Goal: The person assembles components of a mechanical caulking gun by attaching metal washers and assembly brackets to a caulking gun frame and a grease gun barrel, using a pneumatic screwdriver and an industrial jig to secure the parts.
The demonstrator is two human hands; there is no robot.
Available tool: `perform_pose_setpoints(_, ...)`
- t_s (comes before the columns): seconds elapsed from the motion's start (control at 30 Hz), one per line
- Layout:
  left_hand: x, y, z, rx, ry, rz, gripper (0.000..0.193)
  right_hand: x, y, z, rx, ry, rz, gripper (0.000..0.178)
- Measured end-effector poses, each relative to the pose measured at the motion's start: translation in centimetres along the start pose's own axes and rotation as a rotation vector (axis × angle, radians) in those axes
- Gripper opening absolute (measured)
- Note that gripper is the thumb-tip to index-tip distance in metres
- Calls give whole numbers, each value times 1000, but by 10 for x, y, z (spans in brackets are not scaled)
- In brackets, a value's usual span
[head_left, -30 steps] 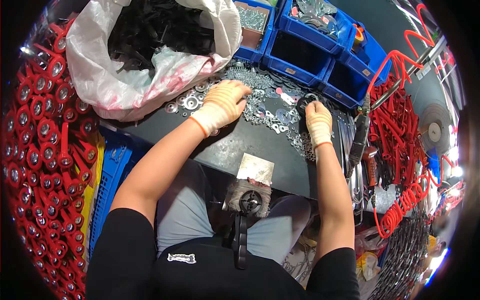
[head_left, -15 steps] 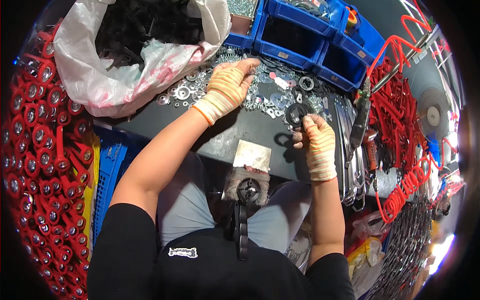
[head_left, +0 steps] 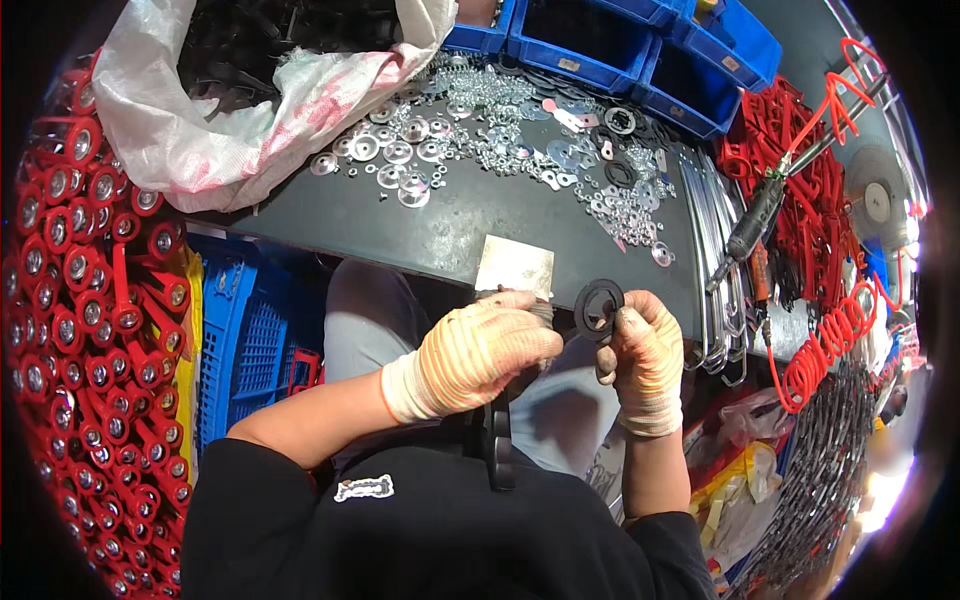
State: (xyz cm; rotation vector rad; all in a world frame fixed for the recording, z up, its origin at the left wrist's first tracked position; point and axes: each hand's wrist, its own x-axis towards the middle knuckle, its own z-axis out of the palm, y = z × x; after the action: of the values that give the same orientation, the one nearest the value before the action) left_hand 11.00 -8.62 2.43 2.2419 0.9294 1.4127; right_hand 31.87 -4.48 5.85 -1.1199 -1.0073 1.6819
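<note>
My right hand [head_left: 643,352], in a striped work glove with bare fingertips, pinches a flat black ring [head_left: 582,312] by its edge and holds it upright beyond the table's front edge. Gloved alike, my left hand [head_left: 490,345] is closed over the wrapped holder at the table's front edge. Its fingertips point down and hide whatever they grip. Below that hand a black ridged handle [head_left: 502,452] sticks out toward my body. Just beyond the left hand lies a square metal plate [head_left: 515,264].
Nuts, washers and metal discs [head_left: 398,152] are spread over the dark table [head_left: 420,235]. A white sack [head_left: 150,110] of black parts and blue bins [head_left: 575,50] stand behind. Red handles [head_left: 75,265] pile up at left. Metal rods [head_left: 712,270] and a hanging power driver [head_left: 755,225] are at right.
My left hand has come back from the small parts on the table to the holder at the front edge. The right hand has drawn the black ring nearer to me, off the table.
</note>
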Motion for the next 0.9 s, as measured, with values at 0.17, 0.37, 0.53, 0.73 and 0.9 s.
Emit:
perform_pose_setpoints(0.17,-3,-10,-1,-35,-59,-69,33,-21,-17,13,-180,-61,13,23)
perform_pose_setpoints(0.37,-13,-6,-3,37,42,-169,42,25,-42,2,-724,-392,-42,19)
perform_pose_setpoints(0.53,-8,-8,0,-82,12,-193,38,182,-139,-153,-680,770,-818,26)
perform_pose_setpoints(0.73,9,-5,-8,-6,-49,-128,44,348,-121,-278,-944,479,-511,30)
perform_pose_setpoints(0.9,-26,-14,3,-461,227,-237,84,266,-145,-203,-1108,213,-112,28)
